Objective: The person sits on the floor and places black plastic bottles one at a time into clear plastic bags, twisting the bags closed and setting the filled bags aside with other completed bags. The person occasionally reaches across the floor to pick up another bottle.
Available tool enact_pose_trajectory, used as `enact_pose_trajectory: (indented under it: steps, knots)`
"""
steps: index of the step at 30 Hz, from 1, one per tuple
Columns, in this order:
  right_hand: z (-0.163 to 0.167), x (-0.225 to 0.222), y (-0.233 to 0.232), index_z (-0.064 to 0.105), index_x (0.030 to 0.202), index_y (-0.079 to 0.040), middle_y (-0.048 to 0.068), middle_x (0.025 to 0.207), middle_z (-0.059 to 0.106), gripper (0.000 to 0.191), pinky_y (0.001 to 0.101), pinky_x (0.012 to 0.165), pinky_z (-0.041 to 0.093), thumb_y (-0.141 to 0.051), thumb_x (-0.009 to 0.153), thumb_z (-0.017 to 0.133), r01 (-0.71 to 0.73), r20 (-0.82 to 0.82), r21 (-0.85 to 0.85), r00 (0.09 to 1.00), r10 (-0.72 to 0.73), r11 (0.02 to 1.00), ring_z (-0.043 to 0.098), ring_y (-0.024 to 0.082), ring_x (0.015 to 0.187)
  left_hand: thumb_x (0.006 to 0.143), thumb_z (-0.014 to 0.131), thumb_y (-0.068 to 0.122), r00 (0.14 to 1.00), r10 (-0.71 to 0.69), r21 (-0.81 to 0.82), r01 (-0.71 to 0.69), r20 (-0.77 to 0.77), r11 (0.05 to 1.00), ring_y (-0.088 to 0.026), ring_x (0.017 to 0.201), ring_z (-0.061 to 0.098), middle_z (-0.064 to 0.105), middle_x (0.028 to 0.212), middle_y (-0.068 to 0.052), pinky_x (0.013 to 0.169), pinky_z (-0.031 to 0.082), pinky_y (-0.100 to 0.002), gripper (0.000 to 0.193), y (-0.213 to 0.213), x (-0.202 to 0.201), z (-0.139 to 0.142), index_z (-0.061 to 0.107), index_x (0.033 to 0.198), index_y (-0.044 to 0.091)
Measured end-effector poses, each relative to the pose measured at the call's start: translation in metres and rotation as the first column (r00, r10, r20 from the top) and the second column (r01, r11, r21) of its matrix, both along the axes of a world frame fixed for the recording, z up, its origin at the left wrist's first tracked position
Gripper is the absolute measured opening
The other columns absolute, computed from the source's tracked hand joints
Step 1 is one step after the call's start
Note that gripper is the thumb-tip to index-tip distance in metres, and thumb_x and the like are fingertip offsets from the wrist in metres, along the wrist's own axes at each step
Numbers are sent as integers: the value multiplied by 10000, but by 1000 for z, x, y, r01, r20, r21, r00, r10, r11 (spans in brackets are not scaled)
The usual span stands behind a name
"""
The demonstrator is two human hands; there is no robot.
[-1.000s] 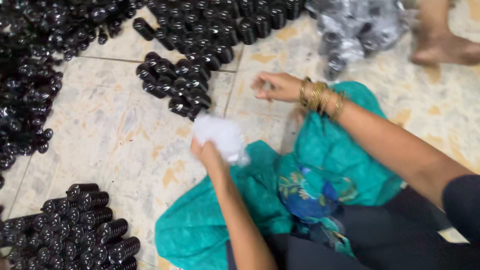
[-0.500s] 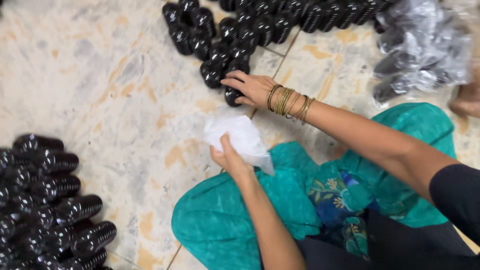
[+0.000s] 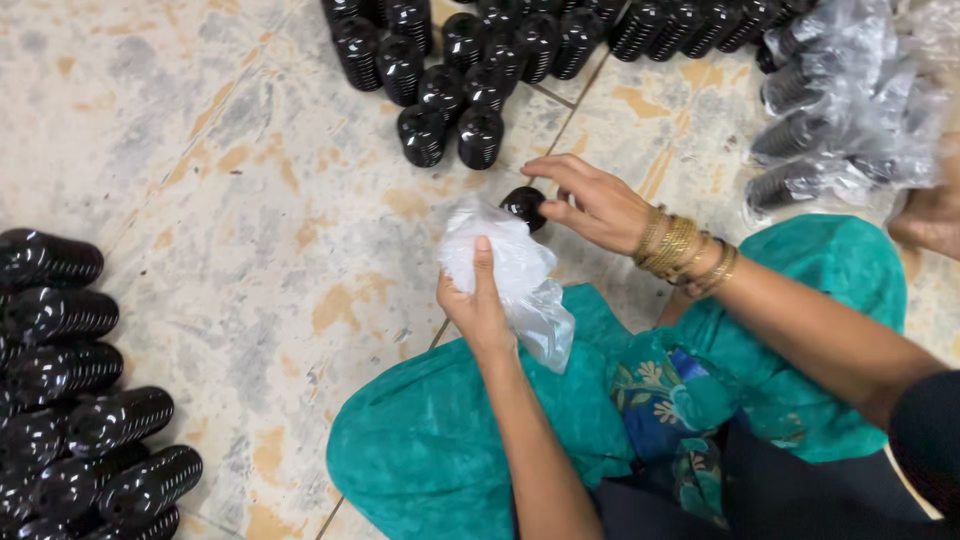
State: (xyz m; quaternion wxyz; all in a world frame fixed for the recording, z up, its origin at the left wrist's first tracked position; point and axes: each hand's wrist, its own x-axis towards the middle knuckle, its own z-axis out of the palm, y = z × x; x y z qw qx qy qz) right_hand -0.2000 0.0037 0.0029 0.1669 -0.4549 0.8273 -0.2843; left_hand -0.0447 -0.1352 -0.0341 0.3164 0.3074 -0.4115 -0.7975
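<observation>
My left hand (image 3: 478, 300) grips a small clear plastic bag (image 3: 515, 275) and holds it upright above my teal-clad knee. My right hand (image 3: 590, 200), with gold bangles on the wrist, pinches a black ribbed cap (image 3: 524, 205) at the mouth of the bag. A cluster of the same black ribbed caps (image 3: 455, 95) stands on the tiled floor just beyond the hands.
More black caps lie in rows at the lower left (image 3: 80, 400). A clear plastic sack holding black caps (image 3: 850, 110) rests at the upper right, beside another person's foot (image 3: 925, 215). My knees in teal cloth (image 3: 500, 430) fill the lower middle.
My right hand has lifted one black cap off the floor cluster and brought it back to the bag. The view has shifted closer to the hands.
</observation>
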Motion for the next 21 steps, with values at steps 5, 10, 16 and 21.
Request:
enact_pose_trajectory:
  steps: [5,10,16,21]
  knots:
    - [-15,22,31,481,1377,9,84,1277,556,564,318,917,477,-160,914,756,60,463,-295,882,88,954,513,118,1140,921,738,194,935,-322,-229,349,147,909,-95,888,643,719,983,-26,810,534,-261,255,23,-3,17,695,1093,12]
    - [-26,5,57,706,1045,-7,-70,887,695,131,221,760,524,-58,925,695,294,719,-180,691,-79,939,607,17,859,899,717,79,869,-465,-263,494,167,829,-97,904,609,683,1006,-23,828,518,-258,231,24,6,23,637,1104,9]
    - [8,-10,77,701,1058,-14,-46,890,669,161,232,757,515,1,901,668,396,517,-279,829,-210,875,588,17,855,881,692,3,846,-444,-234,515,297,825,-107,892,629,704,992,-37,807,517,-259,224,11,12,20,667,1103,-15]
    - [28,-3,70,711,1051,-52,38,833,736,221,256,715,544,-53,830,699,409,262,-202,898,-353,890,688,76,785,893,628,-66,891,-363,-259,431,271,864,-121,936,616,684,1014,-39,849,495,-257,226,8,16,5,656,1115,-30]
